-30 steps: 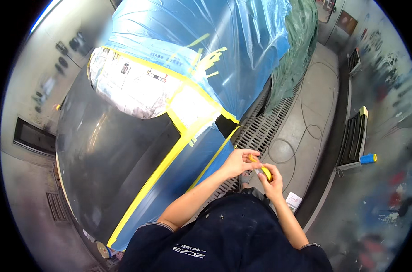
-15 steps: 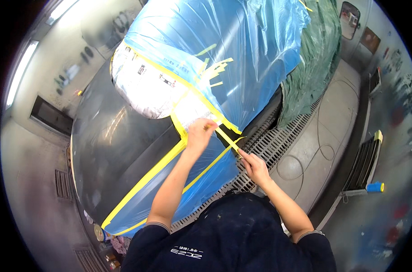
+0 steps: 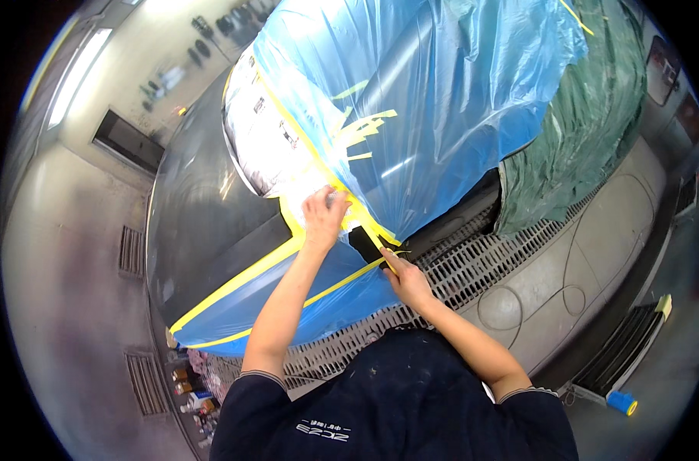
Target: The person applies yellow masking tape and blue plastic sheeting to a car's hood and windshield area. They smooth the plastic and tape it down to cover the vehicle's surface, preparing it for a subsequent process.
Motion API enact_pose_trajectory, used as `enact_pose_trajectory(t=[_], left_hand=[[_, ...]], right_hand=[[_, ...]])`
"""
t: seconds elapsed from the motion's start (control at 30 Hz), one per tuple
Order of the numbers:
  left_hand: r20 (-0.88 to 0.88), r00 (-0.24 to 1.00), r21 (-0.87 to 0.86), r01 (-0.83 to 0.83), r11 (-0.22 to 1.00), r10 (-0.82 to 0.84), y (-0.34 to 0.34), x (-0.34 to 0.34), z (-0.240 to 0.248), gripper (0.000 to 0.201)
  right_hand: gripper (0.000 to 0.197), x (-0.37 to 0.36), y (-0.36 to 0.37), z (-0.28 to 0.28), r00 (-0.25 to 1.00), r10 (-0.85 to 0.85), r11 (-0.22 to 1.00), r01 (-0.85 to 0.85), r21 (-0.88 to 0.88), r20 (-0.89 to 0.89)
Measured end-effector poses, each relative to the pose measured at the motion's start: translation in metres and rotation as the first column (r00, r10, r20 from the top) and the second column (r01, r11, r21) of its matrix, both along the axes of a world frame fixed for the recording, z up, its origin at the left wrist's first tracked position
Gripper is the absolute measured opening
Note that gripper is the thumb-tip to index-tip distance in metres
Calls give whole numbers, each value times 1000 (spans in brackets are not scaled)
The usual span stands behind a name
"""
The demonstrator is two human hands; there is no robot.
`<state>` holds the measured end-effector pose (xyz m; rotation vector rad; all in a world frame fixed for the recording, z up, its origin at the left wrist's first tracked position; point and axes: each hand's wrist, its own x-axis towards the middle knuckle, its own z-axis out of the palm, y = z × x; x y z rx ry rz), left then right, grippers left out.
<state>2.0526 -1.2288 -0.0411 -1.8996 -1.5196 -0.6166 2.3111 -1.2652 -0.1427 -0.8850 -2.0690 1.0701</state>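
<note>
A car is largely wrapped in blue masking film [image 3: 441,123], with white masking paper [image 3: 263,142] bordered by yellow tape over its curved corner. My left hand [image 3: 324,219] lies on the lower part of the paper, fingers somewhat spread near the upper end of a yellow masking tape strip [image 3: 374,237]. Toward its lower end, my right hand [image 3: 409,283] pinches the tape between thumb and fingers. A dark uncovered patch [image 3: 362,244] shows beside the strip. Below, more blue film [image 3: 288,296] carries a long yellow tape line. To the left sits a bare dark grey panel [image 3: 203,207].
Several short tape strips [image 3: 361,131] stick to the film. A green cover [image 3: 572,138] drapes the far right. Slotted floor grating [image 3: 472,261] runs beside the car, with a thin hose [image 3: 511,288] looped nearby. Bottles [image 3: 184,380] stand at lower left; a blue roll [image 3: 622,403] at lower right.
My left hand has moved left and let go of its pinch on the tape, its fingers now on the paper. My right hand has shifted slightly left and down. The view has turned.
</note>
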Motion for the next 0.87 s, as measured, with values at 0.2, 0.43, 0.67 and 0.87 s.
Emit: enact_pose_trajectory(t=[0.2, 0.43, 0.67, 0.87], left_hand=[[529, 811, -237, -140, 961, 249, 10, 1, 39, 35], [195, 972, -178, -95, 979, 130, -32, 53, -23, 66], [107, 947, -299, -260, 918, 303, -31, 55, -58, 85], [108, 960, -274, -220, 936, 257, -22, 54, -65, 87]], right_hand=[[49, 12, 10, 32, 995, 101, 964, -92, -248, 26], [54, 9, 22, 24, 982, 114, 966, -75, -246, 148], [35, -9, 23, 35, 919, 12, 991, 42, -127, 394], [16, -11, 26, 29, 995, 88, 968, -98, 229, 55]])
